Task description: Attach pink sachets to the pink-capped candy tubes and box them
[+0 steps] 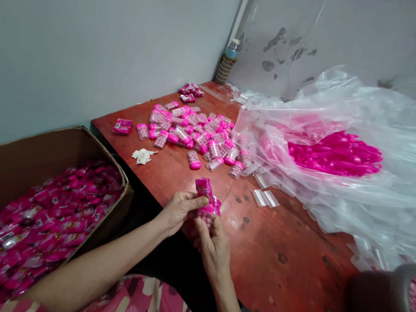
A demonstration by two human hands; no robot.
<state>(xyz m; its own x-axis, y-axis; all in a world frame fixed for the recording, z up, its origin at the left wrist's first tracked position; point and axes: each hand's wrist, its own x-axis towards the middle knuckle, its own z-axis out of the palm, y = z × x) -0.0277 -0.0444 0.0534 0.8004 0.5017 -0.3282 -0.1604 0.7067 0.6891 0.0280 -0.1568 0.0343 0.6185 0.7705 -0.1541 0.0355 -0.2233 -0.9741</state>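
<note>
Between the two hands, at the table's near edge, is a clear bottle of pink balls (205, 218) with a printed pink wrapper (203, 186) at its upper end. The left hand (180, 210) pinches the wrapper between thumb and bent fingers; the right hand (215, 245) is closed around the bottle's lower part. Beyond them on the red table (257, 245) lies a heap of pink-capped bottles (196, 131), with a crumpled white scrap (143, 156) nearby. To the right, clear tubes (265, 198) lie beside a plastic bag (405, 153) holding magenta pieces (336, 153). At left, a cardboard box (19, 150) holds pink wrapped packs (47, 226).
</note>
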